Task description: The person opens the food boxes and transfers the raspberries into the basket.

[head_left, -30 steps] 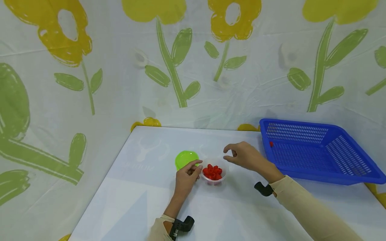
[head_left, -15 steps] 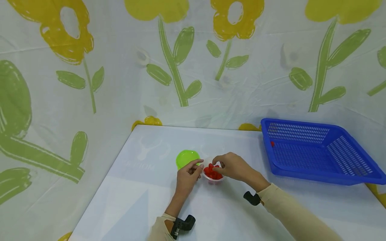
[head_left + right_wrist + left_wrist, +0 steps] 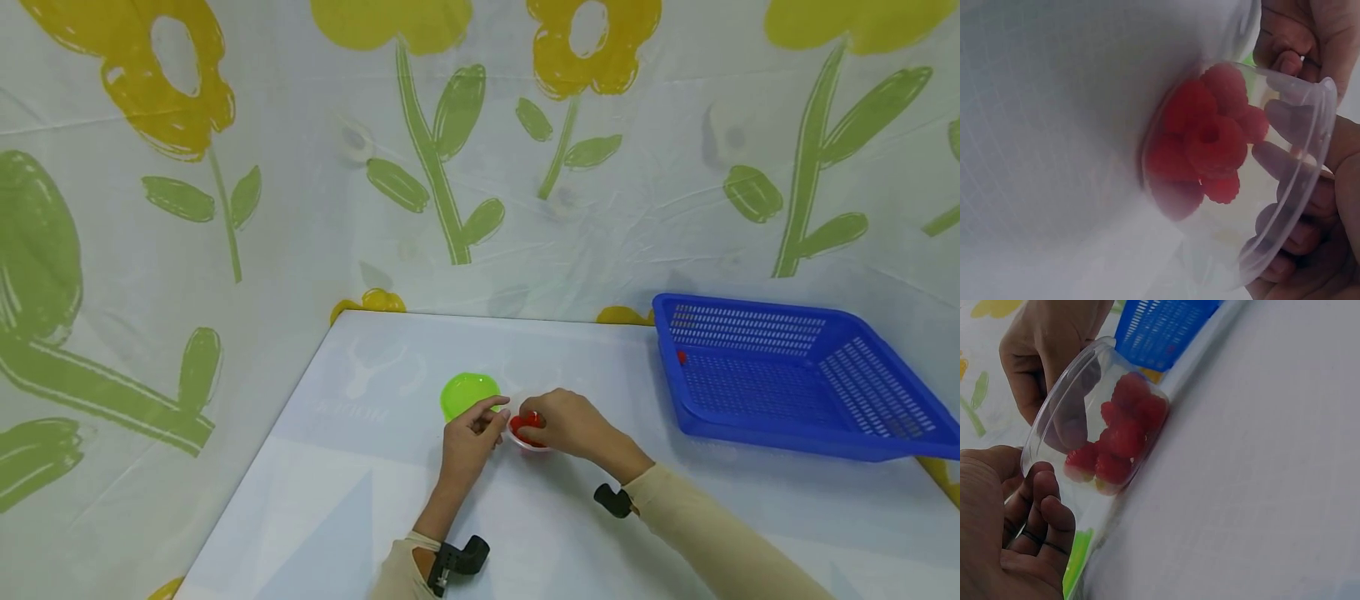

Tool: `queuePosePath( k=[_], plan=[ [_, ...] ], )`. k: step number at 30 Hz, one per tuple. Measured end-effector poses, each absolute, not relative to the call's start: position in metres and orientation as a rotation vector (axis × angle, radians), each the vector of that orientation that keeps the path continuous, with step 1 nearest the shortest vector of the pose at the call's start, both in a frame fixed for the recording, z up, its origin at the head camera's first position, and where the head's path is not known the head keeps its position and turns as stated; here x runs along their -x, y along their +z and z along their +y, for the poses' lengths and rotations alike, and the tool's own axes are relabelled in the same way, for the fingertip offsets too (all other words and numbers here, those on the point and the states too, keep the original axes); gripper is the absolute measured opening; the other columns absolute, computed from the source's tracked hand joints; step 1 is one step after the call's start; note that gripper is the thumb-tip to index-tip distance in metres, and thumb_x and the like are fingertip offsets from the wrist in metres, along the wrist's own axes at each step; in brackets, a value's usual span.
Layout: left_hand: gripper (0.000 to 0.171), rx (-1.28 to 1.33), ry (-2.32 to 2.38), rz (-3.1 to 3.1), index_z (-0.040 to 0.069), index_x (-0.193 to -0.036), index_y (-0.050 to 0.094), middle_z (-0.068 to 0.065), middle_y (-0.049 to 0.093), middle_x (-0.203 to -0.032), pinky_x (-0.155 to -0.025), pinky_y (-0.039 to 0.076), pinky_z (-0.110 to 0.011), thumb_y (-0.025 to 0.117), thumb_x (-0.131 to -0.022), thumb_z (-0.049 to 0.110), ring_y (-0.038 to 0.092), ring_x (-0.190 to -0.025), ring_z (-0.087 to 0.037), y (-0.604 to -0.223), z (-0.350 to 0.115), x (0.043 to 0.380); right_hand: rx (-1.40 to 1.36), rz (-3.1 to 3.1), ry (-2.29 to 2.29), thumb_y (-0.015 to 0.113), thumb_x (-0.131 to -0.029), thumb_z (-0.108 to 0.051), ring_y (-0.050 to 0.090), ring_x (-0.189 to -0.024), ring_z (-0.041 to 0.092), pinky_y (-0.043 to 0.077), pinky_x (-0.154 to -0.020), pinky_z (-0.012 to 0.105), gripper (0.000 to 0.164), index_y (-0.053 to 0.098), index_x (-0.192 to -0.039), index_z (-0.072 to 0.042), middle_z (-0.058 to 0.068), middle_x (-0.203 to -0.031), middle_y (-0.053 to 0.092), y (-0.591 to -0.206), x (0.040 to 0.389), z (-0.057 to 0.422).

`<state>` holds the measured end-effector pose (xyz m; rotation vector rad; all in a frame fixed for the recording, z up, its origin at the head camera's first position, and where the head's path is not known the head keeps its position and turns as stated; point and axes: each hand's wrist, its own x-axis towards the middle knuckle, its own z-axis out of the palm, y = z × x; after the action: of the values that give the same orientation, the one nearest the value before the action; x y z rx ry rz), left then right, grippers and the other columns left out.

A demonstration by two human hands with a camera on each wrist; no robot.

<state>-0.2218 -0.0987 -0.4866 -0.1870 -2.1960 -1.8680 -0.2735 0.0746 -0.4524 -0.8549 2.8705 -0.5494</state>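
Observation:
A clear plastic bowl holding several red raspberries stands on the white table. In the left wrist view, the thumb and fingers of my left hand pinch its rim. My right hand comes in from the right, its fingers inside the bowl. Through the clear wall in the right wrist view, two fingertips lie against a small raspberry at the top of the pile, apart from each other. The palm side of the right hand is hidden in the head view.
A blue slotted basket stands at the back right, with a small red thing at its left wall. Just behind my left hand lies a round lime-green dish or lid. Flower-printed cloth encloses the table at the back and left.
My right hand has moved left and down from beside the bowl, and its fingers have gone in among the raspberries. The left hand has stayed at the bowl's rim.

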Motion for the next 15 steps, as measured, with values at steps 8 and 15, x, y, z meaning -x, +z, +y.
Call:
queuePosePath(
  k=[8,15],
  plan=[
    [0.022,0.182,-1.876,-2.193,0.000,-0.116,0.071,-0.023,0.065,-0.079,-0.053,0.043,-0.016,0.069,-0.095,0.007,0.059,-0.062,-0.024,-0.4852,-0.0998,0.2221,0.881,2.953,-0.469,0.082,-0.084,-0.025,0.056,-0.067,0.012,0.052,-0.060,0.026,0.019,0.075,-0.095,-0.011,-0.004,-0.076,0.068,-0.4583,0.2737,0.0698],
    [0.021,0.170,-1.883,-2.199,0.002,-0.115,0.072,-0.021,0.065,-0.078,-0.054,0.044,-0.016,0.070,-0.095,0.008,0.060,-0.064,-0.030,-0.4845,-0.0993,0.2208,0.966,2.980,-0.499,0.080,-0.084,-0.019,0.055,-0.065,0.011,0.049,-0.057,0.022,0.014,0.075,-0.093,-0.010,-0.004,-0.074,0.068,-0.4586,0.2710,0.0746]
  ],
)
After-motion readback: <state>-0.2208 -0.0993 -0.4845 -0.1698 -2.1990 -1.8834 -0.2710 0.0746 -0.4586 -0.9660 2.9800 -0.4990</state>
